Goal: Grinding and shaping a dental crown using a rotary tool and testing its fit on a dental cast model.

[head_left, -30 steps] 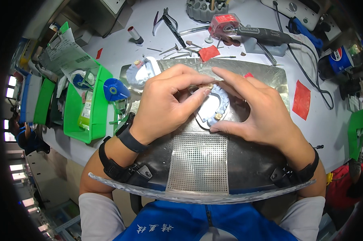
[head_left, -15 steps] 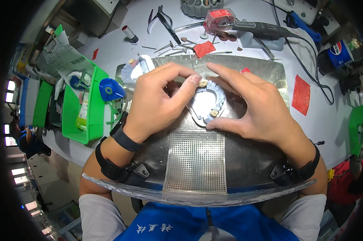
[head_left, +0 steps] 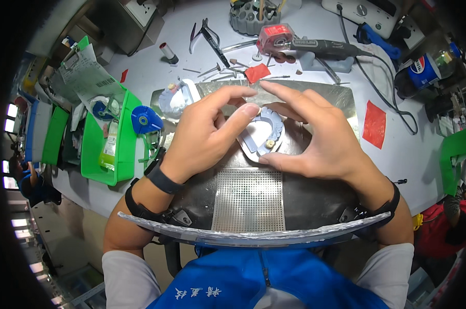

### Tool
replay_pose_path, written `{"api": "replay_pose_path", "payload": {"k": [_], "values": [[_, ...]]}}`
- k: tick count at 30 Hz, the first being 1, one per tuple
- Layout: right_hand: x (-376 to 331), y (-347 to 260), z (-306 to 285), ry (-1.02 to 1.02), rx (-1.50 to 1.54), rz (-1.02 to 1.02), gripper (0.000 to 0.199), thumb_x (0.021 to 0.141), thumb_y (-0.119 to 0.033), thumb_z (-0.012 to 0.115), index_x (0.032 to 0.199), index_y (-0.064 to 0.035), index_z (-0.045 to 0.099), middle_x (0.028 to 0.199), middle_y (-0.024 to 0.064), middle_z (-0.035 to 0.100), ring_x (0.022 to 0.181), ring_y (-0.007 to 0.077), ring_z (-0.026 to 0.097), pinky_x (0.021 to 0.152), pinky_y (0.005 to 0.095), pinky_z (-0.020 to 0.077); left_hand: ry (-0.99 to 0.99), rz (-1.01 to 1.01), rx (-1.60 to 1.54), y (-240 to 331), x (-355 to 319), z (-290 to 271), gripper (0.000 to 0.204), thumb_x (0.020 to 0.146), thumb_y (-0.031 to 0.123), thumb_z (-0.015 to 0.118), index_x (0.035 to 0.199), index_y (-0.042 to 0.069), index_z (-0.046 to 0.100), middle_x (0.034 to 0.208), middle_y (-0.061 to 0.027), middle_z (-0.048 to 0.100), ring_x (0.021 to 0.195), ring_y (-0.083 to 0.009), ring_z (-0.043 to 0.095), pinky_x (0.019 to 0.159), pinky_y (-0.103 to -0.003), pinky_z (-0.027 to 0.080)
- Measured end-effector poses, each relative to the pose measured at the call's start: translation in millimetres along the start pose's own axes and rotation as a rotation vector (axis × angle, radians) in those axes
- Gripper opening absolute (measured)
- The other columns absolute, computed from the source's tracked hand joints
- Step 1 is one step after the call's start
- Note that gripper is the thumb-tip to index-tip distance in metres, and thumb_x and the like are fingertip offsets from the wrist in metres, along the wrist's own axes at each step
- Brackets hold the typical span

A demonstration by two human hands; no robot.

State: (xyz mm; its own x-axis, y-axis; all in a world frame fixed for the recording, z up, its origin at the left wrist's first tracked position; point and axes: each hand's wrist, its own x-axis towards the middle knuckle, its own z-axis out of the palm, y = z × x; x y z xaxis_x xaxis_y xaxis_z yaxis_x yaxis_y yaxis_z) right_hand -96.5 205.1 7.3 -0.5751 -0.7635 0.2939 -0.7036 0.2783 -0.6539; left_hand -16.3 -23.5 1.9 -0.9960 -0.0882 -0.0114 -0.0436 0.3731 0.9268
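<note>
Both my hands sit now a little lower and more open over the dental cast than a moment ago, and my left index finger has stretched out toward the right one. My left hand touches the grey dental model with thumb and middle finger on its left side, the fingers curved but not closed into a fist. My right hand holds the model from the right: the thumb lies under its lower edge, the index finger reaches over the top. So the model is gripped between the two hands, above the dark work tray, near the tray's far edge and just beyond the perforated metal grid.

One small yellowish tooth piece sits on the arch near my right thumb. To do this well, I think I must keep the model steady with the right hand and press only lightly with the left fingertips, so that the piece does not slip out. Keeping the work over the tray seems wise, since a fallen part would be hard to find on the bench among the hand tools and the rotary handpiece.
</note>
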Motion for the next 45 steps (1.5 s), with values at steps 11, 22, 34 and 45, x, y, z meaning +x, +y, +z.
{"api": "replay_pose_path", "payload": {"k": [11, 22, 34, 45], "values": [[3.8, -10.9, -20.7, -0.027, 0.764, 0.076, 0.121, 0.062, -0.035, 0.084, 0.159, 0.0135, 0.032, 0.126, 0.0200, 0.074, 0.110, 0.0191, 0.065, 0.106, 0.0306, 0.0431, -0.207, 0.495, -0.338, -13.9, -0.9, -9.0, 0.057, 0.084, 0.001, 0.087, 0.137, 0.004, 0.066, 0.129, -0.0074, 0.066, 0.122, -0.0181, 0.065, 0.105, -0.034, 0.053], [2.2, -7.0, -12.4, -0.115, 0.964, 0.115, 0.126, 0.069, -0.043, 0.082, 0.162, 0.0152, 0.019, 0.129, 0.0267, 0.071, 0.115, 0.0232, 0.067, 0.109, 0.0337, 0.0448, -0.084, 0.591, -0.004, -3.3, -7.8, -16.1, 0.034, 0.082, 0.004, 0.083, 0.115, 0.012, 0.078, 0.116, -0.0027, 0.065, 0.095, -0.0080, 0.059, 0.077, -0.023, 0.049], [8.1, -2.3, -17.8, 0.129, 0.512, -0.085, 0.054, 0.083, -0.006, 0.071, 0.136, 0.0013, 0.065, 0.123, 0.0152, 0.075, 0.112, 0.0223, 0.072, 0.100, 0.0361, 0.0541, -0.009, 0.628, -0.020, -7.4, -1.1, -2.4, 0.041, 0.076, -0.003, 0.078, 0.117, 0.002, 0.071, 0.119, -0.0113, 0.074, 0.118, -0.0247, 0.070, 0.103, -0.036, 0.055], [2.7, -2.2, -0.6, 0.220, 0.175, -0.247, 0.045, 0.074, -0.006, 0.091, 0.116, -0.0012, 0.073, 0.109, 0.0123, 0.078, 0.095, 0.0215, 0.076, 0.085, 0.0310, 0.0596, 0.012, 0.435, -0.127, -2.0, -10.7, 2.6, 0.042, 0.080, -0.004, 0.077, 0.121, 0.003, 0.072, 0.118, -0.0093, 0.072, 0.108, -0.0178, 0.072, 0.089, -0.031, 0.063]]}}
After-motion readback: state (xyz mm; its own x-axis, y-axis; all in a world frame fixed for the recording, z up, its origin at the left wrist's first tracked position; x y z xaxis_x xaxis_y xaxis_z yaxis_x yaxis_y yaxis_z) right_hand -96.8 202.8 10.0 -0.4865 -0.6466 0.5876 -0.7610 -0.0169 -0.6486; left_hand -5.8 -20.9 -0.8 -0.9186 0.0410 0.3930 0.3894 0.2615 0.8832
